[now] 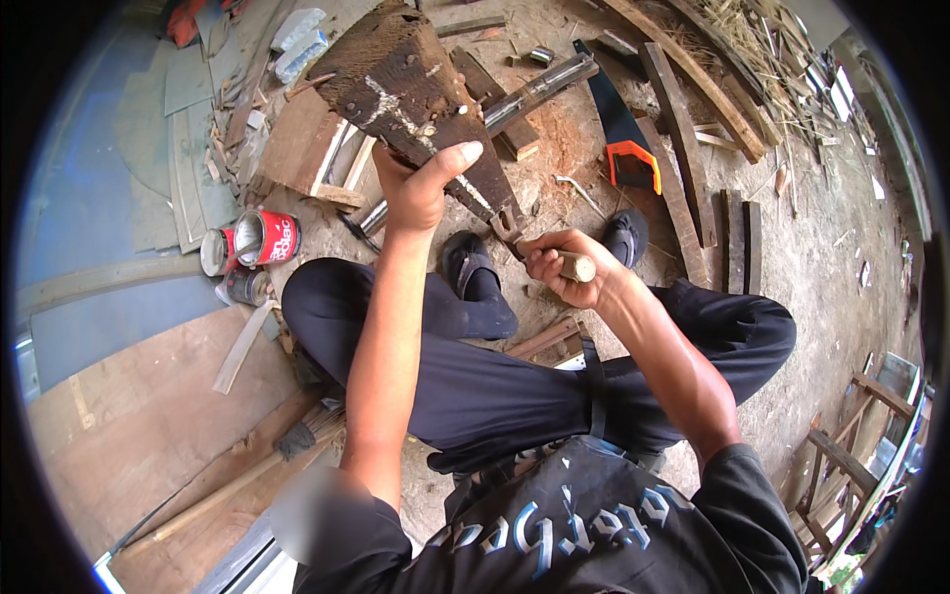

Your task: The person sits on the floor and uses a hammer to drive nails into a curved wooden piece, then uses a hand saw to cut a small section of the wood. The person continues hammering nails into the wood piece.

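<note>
Closest to our lens, a dark printed shirt [584,535] fills the bottom of the head view, with both bare forearms rising from it over knees in dark trousers [515,386]. Our left hand [421,188] is clamped around a dark, weathered wooden block [406,79], thumb laid across its near face; the block tapers downward and juts up and away from that grasp. Our right hand [559,267] is clenched on the pale wooden handle [577,265] of a tool whose metal head [508,226] meets the block's narrow lower tip, just below and right of the left hand's hold. Beyond the block, a metal pipe [534,94] and a handsaw [618,134] with an orange grip lie on the dirt. Left of the left hand stand paint cans [257,243].
</note>
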A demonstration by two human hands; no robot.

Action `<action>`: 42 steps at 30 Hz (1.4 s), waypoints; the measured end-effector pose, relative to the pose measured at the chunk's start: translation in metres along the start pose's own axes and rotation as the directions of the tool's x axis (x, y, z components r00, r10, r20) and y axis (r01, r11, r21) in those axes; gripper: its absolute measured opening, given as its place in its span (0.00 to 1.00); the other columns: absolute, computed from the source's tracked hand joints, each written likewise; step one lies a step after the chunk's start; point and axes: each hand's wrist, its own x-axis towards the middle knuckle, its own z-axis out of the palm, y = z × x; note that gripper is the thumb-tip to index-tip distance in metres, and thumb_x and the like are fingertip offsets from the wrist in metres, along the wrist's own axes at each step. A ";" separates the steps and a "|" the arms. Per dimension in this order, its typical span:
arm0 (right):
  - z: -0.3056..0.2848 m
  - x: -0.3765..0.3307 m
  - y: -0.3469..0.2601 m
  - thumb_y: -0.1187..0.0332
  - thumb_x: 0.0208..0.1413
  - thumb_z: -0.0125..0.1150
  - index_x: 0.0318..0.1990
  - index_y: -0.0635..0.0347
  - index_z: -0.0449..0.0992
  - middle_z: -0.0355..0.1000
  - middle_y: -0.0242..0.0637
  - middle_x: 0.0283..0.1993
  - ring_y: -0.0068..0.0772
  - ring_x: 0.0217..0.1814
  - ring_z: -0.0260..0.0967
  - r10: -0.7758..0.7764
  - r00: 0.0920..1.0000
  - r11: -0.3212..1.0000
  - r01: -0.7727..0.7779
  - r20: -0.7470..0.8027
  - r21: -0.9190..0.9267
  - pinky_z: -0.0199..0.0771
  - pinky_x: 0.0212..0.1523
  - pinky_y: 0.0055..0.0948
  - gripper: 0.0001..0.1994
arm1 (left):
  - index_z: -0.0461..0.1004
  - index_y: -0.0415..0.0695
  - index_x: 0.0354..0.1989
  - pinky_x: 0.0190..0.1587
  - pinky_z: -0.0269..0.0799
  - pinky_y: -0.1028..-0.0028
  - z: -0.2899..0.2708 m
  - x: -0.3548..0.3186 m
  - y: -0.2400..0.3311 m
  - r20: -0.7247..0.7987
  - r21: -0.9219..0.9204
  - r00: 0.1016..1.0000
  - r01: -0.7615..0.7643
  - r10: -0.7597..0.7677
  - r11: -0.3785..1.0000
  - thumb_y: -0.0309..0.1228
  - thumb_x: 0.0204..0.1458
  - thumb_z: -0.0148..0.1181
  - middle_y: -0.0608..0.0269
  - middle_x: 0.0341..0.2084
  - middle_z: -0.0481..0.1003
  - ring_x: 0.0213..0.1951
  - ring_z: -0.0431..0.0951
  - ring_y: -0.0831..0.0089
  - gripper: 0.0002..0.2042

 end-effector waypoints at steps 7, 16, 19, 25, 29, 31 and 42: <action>0.010 -0.015 -0.001 0.74 0.62 0.49 0.38 0.69 0.60 0.63 0.36 0.30 0.17 0.21 0.65 -0.023 0.999 0.999 0.024 0.033 -0.042 0.74 0.17 0.13 0.07 | 0.65 0.35 0.60 0.52 0.76 0.58 0.002 -0.002 0.004 -0.016 -0.018 0.999 0.045 -0.045 0.999 0.22 0.37 0.60 0.50 0.50 0.74 0.46 0.78 0.58 0.33; 0.023 -0.024 0.020 0.75 0.61 0.53 0.36 0.67 0.64 0.64 0.34 0.29 0.16 0.22 0.64 -0.242 0.967 0.925 0.205 -0.080 -0.321 0.70 0.16 0.14 0.05 | 0.70 0.34 0.55 0.52 0.77 0.63 0.012 -0.005 0.005 0.016 -0.010 0.997 0.072 -0.071 0.997 0.21 0.38 0.61 0.50 0.50 0.75 0.45 0.80 0.62 0.29; 0.030 -0.026 0.028 0.76 0.59 0.56 0.36 0.65 0.66 0.65 0.34 0.30 0.19 0.22 0.64 -0.427 0.895 0.781 0.294 -0.128 -0.551 0.66 0.17 0.17 0.05 | 0.73 0.34 0.51 0.49 0.76 0.67 0.017 0.001 0.004 -0.011 -0.005 0.999 0.036 -0.036 0.999 0.22 0.39 0.62 0.55 0.44 0.78 0.42 0.81 0.66 0.25; 0.037 -0.028 0.029 0.76 0.57 0.59 0.39 0.64 0.67 0.67 0.36 0.29 0.25 0.22 0.66 -0.527 0.838 0.655 0.291 -0.144 -0.698 0.70 0.18 0.27 0.07 | 0.79 0.38 0.33 0.36 0.71 0.77 0.030 0.003 0.001 -0.116 -0.038 0.993 -0.020 0.016 0.999 0.20 0.43 0.67 0.69 0.28 0.79 0.29 0.75 0.81 0.07; 0.036 -0.025 0.026 0.75 0.57 0.58 0.43 0.66 0.67 0.67 0.37 0.30 0.28 0.22 0.68 -0.571 0.806 0.552 0.236 -0.156 -0.799 0.72 0.18 0.30 0.09 | 0.79 0.38 0.33 0.36 0.71 0.77 0.034 0.002 0.001 -0.151 -0.005 0.988 -0.030 0.029 1.000 0.20 0.44 0.67 0.69 0.28 0.79 0.29 0.75 0.81 0.07; 0.035 -0.023 0.027 0.75 0.57 0.58 0.46 0.67 0.66 0.67 0.37 0.31 0.28 0.22 0.69 -0.596 0.787 0.512 0.220 -0.159 -0.830 0.72 0.18 0.31 0.11 | 0.79 0.38 0.33 0.37 0.71 0.77 0.035 0.003 0.000 -0.156 -0.004 0.987 -0.036 0.035 0.999 0.20 0.44 0.67 0.69 0.28 0.79 0.29 0.75 0.81 0.07; 0.024 -0.021 0.032 0.74 0.57 0.60 0.66 0.66 0.57 0.68 0.39 0.36 0.27 0.23 0.69 -0.692 0.722 0.300 0.251 -0.029 -0.920 0.72 0.21 0.33 0.30 | 0.75 0.37 0.44 0.47 0.72 0.72 0.030 0.002 0.001 -0.237 0.012 0.971 -0.014 0.017 1.000 0.18 0.40 0.65 0.64 0.36 0.77 0.37 0.77 0.73 0.18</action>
